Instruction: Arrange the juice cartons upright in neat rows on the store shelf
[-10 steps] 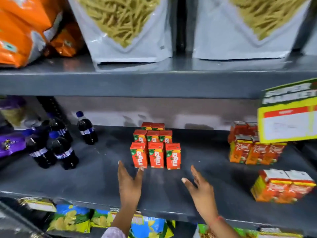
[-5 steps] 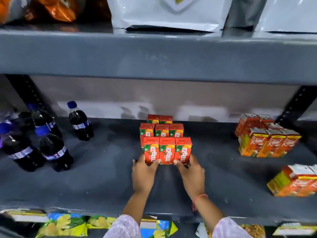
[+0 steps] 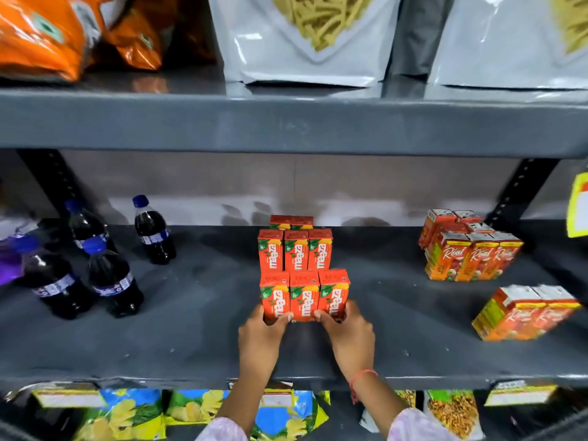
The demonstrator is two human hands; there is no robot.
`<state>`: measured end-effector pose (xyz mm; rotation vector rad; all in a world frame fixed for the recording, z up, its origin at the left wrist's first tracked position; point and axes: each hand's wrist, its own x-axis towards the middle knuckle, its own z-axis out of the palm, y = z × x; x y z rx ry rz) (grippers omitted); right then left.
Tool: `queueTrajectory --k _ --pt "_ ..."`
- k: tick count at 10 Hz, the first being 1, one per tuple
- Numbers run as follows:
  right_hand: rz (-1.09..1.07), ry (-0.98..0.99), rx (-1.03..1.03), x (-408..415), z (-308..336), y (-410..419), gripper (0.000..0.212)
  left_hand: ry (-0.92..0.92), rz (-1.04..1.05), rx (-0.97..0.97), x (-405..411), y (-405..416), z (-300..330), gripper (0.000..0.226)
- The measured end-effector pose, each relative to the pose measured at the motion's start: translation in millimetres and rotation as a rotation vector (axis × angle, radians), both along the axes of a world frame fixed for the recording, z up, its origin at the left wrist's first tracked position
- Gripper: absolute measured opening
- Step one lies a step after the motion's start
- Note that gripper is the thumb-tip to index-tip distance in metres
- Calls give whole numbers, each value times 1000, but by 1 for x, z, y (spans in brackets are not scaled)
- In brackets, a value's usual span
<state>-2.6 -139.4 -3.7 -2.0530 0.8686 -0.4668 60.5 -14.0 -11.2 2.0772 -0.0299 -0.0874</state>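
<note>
Both hands, left hand (image 3: pixel 259 337) and right hand (image 3: pixel 346 334), clasp the front row of Maaza cartons (image 3: pixel 304 296) mid-shelf (image 3: pixel 191 338), rows standing upright behind, while toppled Real cartons (image 3: pixel 526 313) at right apparently await straightening.

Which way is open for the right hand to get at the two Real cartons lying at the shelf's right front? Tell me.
Probably straight to its right: the right hand now grips the front Maaza row, and bare shelf separates it from the lying Real cartons.

Maaza cartons (image 3: pixel 304 272) are set mid-shelf (image 3: pixel 197 329) in three rows, back to front. Cola bottles (image 3: pixel 95 265) are placed left, Real cartons (image 3: pixel 471 253) right, two more cartons (image 3: pixel 525 311) nearer the front.
</note>
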Motion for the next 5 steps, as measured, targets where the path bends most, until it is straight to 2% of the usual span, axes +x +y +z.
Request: queueTrajectory --k 3,4,5 --pt "4 66 -88 -30 -4 17 47 -65 -18 89 -31 18 -2 30" --pt "45 67 -41 -31 1 12 44 -39 -44 89 -32 18 2 33" --pt "113 53 9 -36 3 11 33 -14 -60 105 -36 21 5 37"
